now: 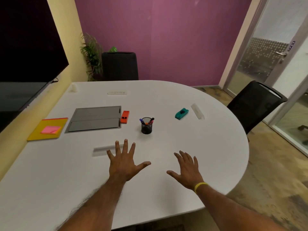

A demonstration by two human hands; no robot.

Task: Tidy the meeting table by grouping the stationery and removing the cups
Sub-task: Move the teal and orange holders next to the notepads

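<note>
Both hands hover over the white meeting table [191, 130] with fingers spread and nothing in them. My left hand [125, 161] partly covers a clear ruler [101, 150]. My right hand [187, 170] wears a yellow wristband. Beyond them stands a black mesh pen holder [146, 126] with several pens. An orange stapler [125, 116] lies to its left, a teal stapler [181, 113] and a second clear ruler [197, 111] to its right. At far left, a yellow notebook [50, 128] carries pink sticky notes [50, 130]. No cups are visible.
A grey cable hatch [95, 119] is set into the table. A white remote-like object [117, 92] and a small white item [74, 88] lie at the far edge. Black chairs stand behind [120, 65] and at right [255, 104]. A screen [25, 52] is on the left wall.
</note>
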